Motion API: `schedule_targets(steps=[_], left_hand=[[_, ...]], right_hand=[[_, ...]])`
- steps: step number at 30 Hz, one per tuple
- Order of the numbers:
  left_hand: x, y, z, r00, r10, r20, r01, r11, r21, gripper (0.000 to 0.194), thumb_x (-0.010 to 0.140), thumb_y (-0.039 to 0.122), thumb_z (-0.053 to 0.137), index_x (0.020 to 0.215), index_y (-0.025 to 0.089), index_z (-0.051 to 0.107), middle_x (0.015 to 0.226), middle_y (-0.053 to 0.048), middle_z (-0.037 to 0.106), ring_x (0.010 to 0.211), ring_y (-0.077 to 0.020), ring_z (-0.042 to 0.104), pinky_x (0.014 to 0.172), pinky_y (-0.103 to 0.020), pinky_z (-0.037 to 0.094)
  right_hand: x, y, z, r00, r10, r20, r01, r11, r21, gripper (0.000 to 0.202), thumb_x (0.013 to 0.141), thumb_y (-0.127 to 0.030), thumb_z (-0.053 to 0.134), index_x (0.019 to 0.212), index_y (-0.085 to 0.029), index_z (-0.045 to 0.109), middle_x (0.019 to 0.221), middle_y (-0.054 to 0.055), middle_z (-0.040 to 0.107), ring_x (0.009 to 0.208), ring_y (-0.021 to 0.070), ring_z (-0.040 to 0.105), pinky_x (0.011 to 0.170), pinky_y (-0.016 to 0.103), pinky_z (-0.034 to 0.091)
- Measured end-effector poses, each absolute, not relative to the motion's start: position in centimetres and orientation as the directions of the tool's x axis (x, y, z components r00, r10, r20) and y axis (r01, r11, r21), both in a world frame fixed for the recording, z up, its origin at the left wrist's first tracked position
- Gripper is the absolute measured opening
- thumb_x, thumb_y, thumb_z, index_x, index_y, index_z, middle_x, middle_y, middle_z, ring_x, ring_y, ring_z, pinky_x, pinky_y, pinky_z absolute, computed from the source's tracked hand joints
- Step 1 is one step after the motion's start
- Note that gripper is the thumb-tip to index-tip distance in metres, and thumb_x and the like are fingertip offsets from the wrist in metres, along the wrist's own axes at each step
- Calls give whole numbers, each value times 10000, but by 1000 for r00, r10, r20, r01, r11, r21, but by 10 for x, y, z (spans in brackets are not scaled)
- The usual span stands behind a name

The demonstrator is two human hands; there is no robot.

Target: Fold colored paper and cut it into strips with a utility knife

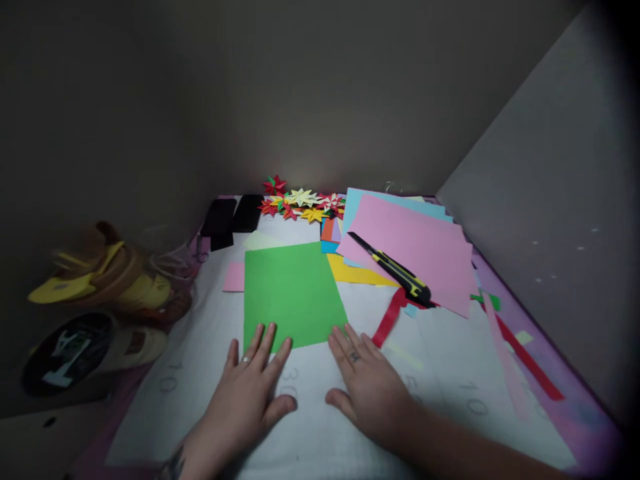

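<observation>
A green sheet of paper (293, 293) lies flat on the white table covering (200, 393), in front of me. My left hand (255, 383) rests spread and palm down, its fingertips on the sheet's near left edge. At the near right corner, the fingertips of my right hand (367, 377) touch the paper, with the thumb stretched out to the side. Neither hand grips anything. Part of a yellow sheet (360, 270) shows from beneath the green one's right side. A pink piece (233, 277) peeks out on the left.
A utility knife (393, 267) with its blade out lies on stacked pink sheets (425, 243). Folded paper stars (303, 199) and two black flat objects (247, 213) sit at the back. Red strips (390, 319) lie right. Containers (140, 287) stand left, walls behind and right.
</observation>
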State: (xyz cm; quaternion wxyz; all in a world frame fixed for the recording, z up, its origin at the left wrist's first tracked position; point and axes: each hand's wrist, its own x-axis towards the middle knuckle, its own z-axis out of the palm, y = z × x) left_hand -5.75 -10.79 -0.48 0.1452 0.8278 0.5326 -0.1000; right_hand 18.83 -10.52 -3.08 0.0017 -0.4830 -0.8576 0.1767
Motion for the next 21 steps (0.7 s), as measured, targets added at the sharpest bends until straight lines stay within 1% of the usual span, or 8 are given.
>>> schedule_targets(steps=[3,5,7,9,12,15,18,21], left_hand=[[-73,-122,-4,308,881,-358,949,-312,48,744,839,548,466,1473,221,254,1529,-136,173,1404,-384,136,1014,-687,240],[-80,-131,-5,212,918,-335,972,-234,-25,792,813,553,474,1456,126,300,1512,-171,205,1397,-399,150,1013,-685,250],[-83,-136,-8,100,961,-256,986,-130,-100,848,787,565,484,1420,19,339,1489,-236,225,1383,-423,186,1013,-684,251],[-84,-136,-12,40,989,-144,989,-59,-134,852,792,549,485,1404,-25,340,1480,-267,233,1374,-428,216,1018,-671,256],[-82,-124,-14,180,982,-59,981,-184,-62,769,832,505,482,1439,66,309,1503,-197,262,1389,-372,227,1051,-604,275],[-75,-104,-12,374,922,-97,927,-370,56,722,841,484,510,1447,145,310,1504,-130,313,1386,-321,269,1071,-520,304],[-65,-88,-5,397,909,-124,916,-386,108,687,831,461,546,1420,154,370,1476,-120,380,1341,-317,352,1060,-482,334],[-60,-78,2,385,916,-114,919,-370,134,620,822,394,571,1381,161,438,1422,-118,462,1276,-317,432,1030,-473,369]], right_hand=[[202,-105,-33,-468,873,-135,875,436,-212,715,806,-436,601,1366,-20,445,1436,225,371,1345,386,313,1081,552,290],[211,-104,-34,-455,886,-84,882,436,-176,687,796,-428,607,1330,-12,489,1401,240,423,1294,393,396,1058,547,325],[217,-104,-34,-464,886,-5,876,457,-155,599,814,-417,589,1270,-30,557,1373,232,467,1249,383,455,1044,537,346],[220,-105,-32,-509,856,92,843,517,-149,434,862,-387,538,1165,-92,641,1371,183,495,1265,347,447,1059,511,338],[218,-108,-29,-606,776,174,763,630,-149,342,890,-387,514,1068,-149,682,1381,120,504,1323,311,375,1078,482,323],[212,-102,-28,-644,758,107,743,653,-149,508,834,-459,589,1216,-125,607,1422,147,447,1343,345,328,1058,505,342],[205,-90,-28,-641,767,14,755,634,-167,633,810,-497,612,1317,-129,524,1472,155,365,1374,371,250,1069,561,294],[202,-80,-28,-641,767,29,752,635,-177,546,845,-483,575,1271,-142,564,1447,146,412,1370,370,259,1083,623,206]])
